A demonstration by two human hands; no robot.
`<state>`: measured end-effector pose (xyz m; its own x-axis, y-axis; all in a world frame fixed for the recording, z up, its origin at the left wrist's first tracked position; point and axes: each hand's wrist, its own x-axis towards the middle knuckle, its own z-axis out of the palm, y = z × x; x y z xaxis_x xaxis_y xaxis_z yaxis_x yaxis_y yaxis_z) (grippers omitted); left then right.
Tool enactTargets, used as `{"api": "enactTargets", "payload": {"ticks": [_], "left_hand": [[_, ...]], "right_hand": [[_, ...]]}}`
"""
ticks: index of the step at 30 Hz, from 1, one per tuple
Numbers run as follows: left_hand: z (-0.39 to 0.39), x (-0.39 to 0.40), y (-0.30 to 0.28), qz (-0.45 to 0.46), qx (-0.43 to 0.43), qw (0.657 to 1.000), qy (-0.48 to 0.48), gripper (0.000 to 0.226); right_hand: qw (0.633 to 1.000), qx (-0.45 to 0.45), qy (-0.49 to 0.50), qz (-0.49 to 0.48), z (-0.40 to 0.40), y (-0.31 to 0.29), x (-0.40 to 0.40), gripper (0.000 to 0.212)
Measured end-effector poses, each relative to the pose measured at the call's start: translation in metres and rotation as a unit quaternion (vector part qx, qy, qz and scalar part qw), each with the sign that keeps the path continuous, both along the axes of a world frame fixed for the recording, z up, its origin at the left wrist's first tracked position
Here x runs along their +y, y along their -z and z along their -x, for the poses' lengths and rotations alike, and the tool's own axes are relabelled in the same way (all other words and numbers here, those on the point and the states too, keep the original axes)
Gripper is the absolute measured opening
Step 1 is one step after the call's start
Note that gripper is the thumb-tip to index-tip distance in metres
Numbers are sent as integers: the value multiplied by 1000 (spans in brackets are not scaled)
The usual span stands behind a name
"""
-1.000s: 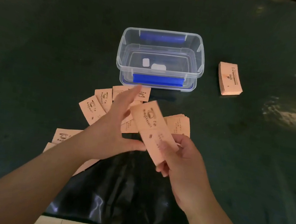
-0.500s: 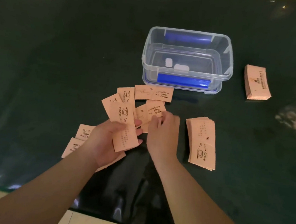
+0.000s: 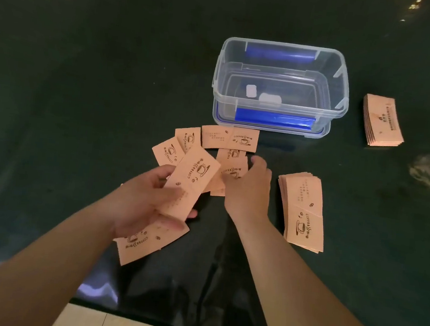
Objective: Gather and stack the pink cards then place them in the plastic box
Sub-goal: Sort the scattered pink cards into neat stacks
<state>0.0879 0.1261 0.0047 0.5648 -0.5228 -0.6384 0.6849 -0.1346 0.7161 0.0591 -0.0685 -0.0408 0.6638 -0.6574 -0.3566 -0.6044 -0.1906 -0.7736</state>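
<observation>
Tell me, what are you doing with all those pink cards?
A person is gathering pink cards off a dark table. The left hand holds a card, and the right hand reaches onto the loose cards near the middle. Two neat stacks already lie to the right. The clear plastic box has no pink cards in it yet.

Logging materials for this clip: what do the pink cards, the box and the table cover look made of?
Pink cards: thin matte paper or card, printed, slightly curved.
Plastic box: clear rigid plastic, see-through walls, blue clips.
Table cover: dark glossy sheet, probably plastic film; it wrinkles and reflects light.
</observation>
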Motion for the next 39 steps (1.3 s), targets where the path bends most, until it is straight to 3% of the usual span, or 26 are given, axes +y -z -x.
{"api": "enactTargets", "payload": {"ticks": [2,6,8,10,14,19,22,27,32,35,39], "left_hand": [[-4,4,-8,-78,-84,992,57,40],[-19,15,-24,-226,-247,933,132,46],[-26,22,-30,-269,-289,911,119,39],[-32,28,-33,-247,-294,918,102,31],[-33,25,-43,-164,-236,954,84,42],[-17,-10,-28,-34,-87,993,-66,29],[-1,-41,-20,43,19,993,-108,37],[17,-81,-13,96,84,986,-109,34],[25,-95,-9,140,114,973,-143,34],[27,-96,-6,155,122,964,-176,35],[29,-99,-3,165,131,954,-213,30]], "right_hand": [[998,1,7,-58,12,-5,-3,57],[995,-8,23,-95,37,-24,-9,19],[996,-35,29,-82,50,-37,-12,13],[995,-63,35,-65,62,-51,-15,19],[991,-107,49,-67,82,-71,-28,46],[976,-172,101,-82,97,-85,-45,26],[970,-162,94,-152,96,-84,-49,21],[959,-144,69,-234,90,-83,-49,22],[927,-170,84,-323,97,-84,-51,62],[913,-172,106,-355,103,-81,-45,40],[926,-136,155,-317,110,-73,-34,13]]}}
